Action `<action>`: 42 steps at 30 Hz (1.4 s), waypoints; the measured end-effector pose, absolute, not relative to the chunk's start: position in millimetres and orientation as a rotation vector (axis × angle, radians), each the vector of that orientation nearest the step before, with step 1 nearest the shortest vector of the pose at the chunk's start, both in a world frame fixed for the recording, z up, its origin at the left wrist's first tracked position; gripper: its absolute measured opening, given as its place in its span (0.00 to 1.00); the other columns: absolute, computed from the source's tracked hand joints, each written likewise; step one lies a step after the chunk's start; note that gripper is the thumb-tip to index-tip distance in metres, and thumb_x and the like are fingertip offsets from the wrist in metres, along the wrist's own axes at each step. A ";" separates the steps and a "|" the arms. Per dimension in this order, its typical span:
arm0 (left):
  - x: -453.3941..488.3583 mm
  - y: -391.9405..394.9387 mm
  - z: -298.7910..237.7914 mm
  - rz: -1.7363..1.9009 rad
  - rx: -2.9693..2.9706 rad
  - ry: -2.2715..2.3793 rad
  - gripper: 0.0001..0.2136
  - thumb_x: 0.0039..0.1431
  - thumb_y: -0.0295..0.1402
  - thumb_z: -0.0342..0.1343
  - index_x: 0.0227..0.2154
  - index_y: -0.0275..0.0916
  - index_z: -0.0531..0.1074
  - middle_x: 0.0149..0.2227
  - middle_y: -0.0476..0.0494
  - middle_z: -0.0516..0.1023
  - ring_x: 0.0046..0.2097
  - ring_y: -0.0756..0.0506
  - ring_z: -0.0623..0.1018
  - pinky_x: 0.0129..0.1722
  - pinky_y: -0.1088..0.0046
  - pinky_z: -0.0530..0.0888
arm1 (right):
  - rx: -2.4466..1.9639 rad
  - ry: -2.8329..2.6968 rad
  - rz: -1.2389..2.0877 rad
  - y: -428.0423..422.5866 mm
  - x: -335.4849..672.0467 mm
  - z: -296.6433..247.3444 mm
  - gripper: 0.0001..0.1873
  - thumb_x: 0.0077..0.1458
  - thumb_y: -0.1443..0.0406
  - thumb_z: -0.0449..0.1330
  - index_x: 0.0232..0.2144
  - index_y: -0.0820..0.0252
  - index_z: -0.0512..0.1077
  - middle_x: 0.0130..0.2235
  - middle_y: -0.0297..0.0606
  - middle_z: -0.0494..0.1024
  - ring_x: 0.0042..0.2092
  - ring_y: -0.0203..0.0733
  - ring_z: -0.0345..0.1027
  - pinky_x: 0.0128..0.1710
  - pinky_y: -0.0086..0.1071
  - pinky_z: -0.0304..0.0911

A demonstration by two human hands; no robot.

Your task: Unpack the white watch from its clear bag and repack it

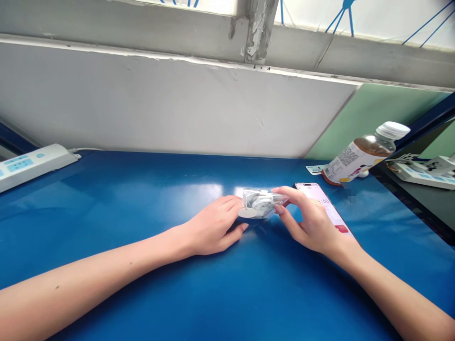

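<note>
A small clear plastic bag [259,204] with a coiled white cable and a round white part inside sits just above the blue table [124,208], between both hands. My left hand [213,227] rests on the table with its fingers curled round the bag's left end. My right hand [307,220] pinches the bag's right end with thumb and forefinger. A phone [327,203] with a lit screen lies flat under and behind my right hand.
A white power strip [31,163] lies at the far left by the white wall panel. A bottle of brown drink [362,154] leans at the back right near a small card [314,168]. Another power strip [426,173] sits beyond the table's right edge.
</note>
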State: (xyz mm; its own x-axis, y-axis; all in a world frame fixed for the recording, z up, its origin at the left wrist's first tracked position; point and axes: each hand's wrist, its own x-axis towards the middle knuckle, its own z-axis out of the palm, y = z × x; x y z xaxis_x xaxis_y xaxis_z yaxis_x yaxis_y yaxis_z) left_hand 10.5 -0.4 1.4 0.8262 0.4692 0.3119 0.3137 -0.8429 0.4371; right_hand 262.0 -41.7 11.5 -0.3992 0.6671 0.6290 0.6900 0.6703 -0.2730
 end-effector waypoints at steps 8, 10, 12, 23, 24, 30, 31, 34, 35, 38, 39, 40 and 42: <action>11.0 -1.1 1.9 0.623 2.644 0.578 0.10 0.67 0.31 0.49 0.48 0.38 0.68 0.48 0.36 0.77 0.55 0.37 0.75 0.57 0.54 0.70 | -1.025 -2.150 -0.025 -40.9 263.2 8.9 0.19 0.63 0.68 0.56 0.56 0.58 0.63 0.37 0.40 0.80 0.32 0.42 0.76 0.32 0.34 0.72; 11.1 -1.1 1.9 0.624 2.645 0.575 0.10 0.67 0.31 0.49 0.48 0.39 0.68 0.48 0.36 0.77 0.55 0.37 0.75 0.57 0.53 0.70 | -1.023 -2.153 -0.015 -40.7 263.1 8.6 0.19 0.63 0.69 0.57 0.56 0.59 0.63 0.37 0.40 0.80 0.32 0.43 0.76 0.32 0.34 0.72; 11.1 -1.0 1.8 0.625 2.645 0.573 0.10 0.67 0.31 0.49 0.48 0.39 0.68 0.48 0.36 0.77 0.55 0.37 0.74 0.57 0.53 0.70 | -1.023 -2.153 -0.010 -40.6 262.9 8.4 0.19 0.63 0.69 0.57 0.56 0.59 0.63 0.37 0.41 0.80 0.32 0.42 0.76 0.32 0.34 0.72; 10.9 -0.5 0.4 0.606 2.651 0.578 0.10 0.67 0.31 0.49 0.48 0.38 0.68 0.47 0.35 0.77 0.56 0.36 0.74 0.56 0.54 0.71 | -1.017 -2.150 -0.030 -41.8 263.2 7.5 0.20 0.62 0.69 0.58 0.56 0.59 0.63 0.38 0.41 0.80 0.33 0.42 0.77 0.34 0.34 0.72; 10.8 -0.4 0.0 0.609 2.650 0.576 0.10 0.67 0.31 0.49 0.48 0.38 0.68 0.48 0.35 0.77 0.56 0.36 0.74 0.57 0.54 0.70 | -1.018 -2.151 -0.028 -41.8 263.2 7.7 0.20 0.62 0.69 0.58 0.56 0.59 0.63 0.38 0.41 0.80 0.33 0.43 0.77 0.34 0.34 0.72; 10.3 0.0 -0.2 0.617 2.652 0.569 0.10 0.67 0.31 0.49 0.49 0.38 0.68 0.49 0.36 0.77 0.56 0.37 0.74 0.57 0.53 0.70 | -1.017 -2.157 -0.037 -40.7 263.0 7.8 0.20 0.62 0.69 0.58 0.56 0.59 0.63 0.37 0.41 0.81 0.33 0.43 0.77 0.33 0.34 0.72; 10.3 0.0 0.0 0.615 2.653 0.567 0.10 0.67 0.31 0.48 0.49 0.38 0.68 0.49 0.36 0.77 0.56 0.37 0.74 0.57 0.54 0.70 | -1.018 -2.157 -0.036 -40.4 263.0 7.7 0.20 0.62 0.69 0.58 0.56 0.59 0.63 0.37 0.41 0.81 0.33 0.43 0.77 0.33 0.34 0.72; 10.5 -0.1 0.3 0.610 2.657 0.564 0.10 0.67 0.30 0.48 0.49 0.38 0.68 0.48 0.36 0.77 0.56 0.37 0.73 0.57 0.54 0.70 | -1.014 -2.158 -0.031 -40.0 262.6 8.0 0.20 0.62 0.69 0.57 0.56 0.59 0.63 0.36 0.40 0.80 0.33 0.43 0.77 0.33 0.34 0.72; 10.6 0.0 0.3 0.611 2.659 0.563 0.10 0.68 0.30 0.48 0.49 0.38 0.68 0.48 0.36 0.77 0.57 0.37 0.73 0.57 0.54 0.70 | -1.011 -2.159 -0.029 -40.1 262.5 8.1 0.20 0.62 0.69 0.57 0.56 0.59 0.63 0.36 0.40 0.80 0.33 0.43 0.77 0.32 0.34 0.72; 10.7 0.1 0.1 0.611 2.661 0.560 0.10 0.67 0.30 0.48 0.49 0.38 0.68 0.48 0.35 0.77 0.57 0.37 0.73 0.57 0.54 0.70 | -1.008 -2.160 -0.026 -41.0 262.5 8.5 0.20 0.62 0.69 0.57 0.56 0.59 0.62 0.36 0.40 0.80 0.32 0.43 0.77 0.32 0.34 0.72; 10.7 0.1 0.0 0.611 2.660 0.561 0.10 0.67 0.30 0.48 0.49 0.38 0.68 0.48 0.35 0.77 0.57 0.37 0.73 0.57 0.54 0.70 | -1.009 -2.160 -0.023 -41.3 262.7 8.5 0.20 0.62 0.69 0.57 0.56 0.58 0.62 0.37 0.40 0.80 0.32 0.43 0.77 0.32 0.34 0.72; 10.7 0.1 0.0 0.611 2.659 0.562 0.10 0.67 0.30 0.48 0.49 0.38 0.68 0.48 0.35 0.77 0.56 0.37 0.73 0.57 0.54 0.70 | -1.012 -2.161 -0.018 -41.6 262.8 8.3 0.21 0.62 0.69 0.57 0.56 0.58 0.62 0.37 0.40 0.80 0.33 0.43 0.77 0.33 0.34 0.72; 10.7 0.2 -0.3 0.615 2.656 0.564 0.10 0.67 0.30 0.49 0.49 0.38 0.68 0.49 0.35 0.77 0.56 0.37 0.74 0.57 0.53 0.70 | -1.017 -2.160 -0.013 -41.8 263.1 7.9 0.21 0.62 0.69 0.57 0.56 0.58 0.62 0.37 0.40 0.80 0.33 0.43 0.77 0.33 0.34 0.72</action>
State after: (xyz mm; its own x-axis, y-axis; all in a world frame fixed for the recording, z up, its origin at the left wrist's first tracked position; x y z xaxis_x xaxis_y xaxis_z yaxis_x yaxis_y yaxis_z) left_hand 10.7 0.2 -0.3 0.8260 0.4518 0.3371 0.2971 -0.8571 0.4208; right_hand 263.1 -41.8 7.9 -0.4152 0.6623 0.6236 0.6697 0.6865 -0.2832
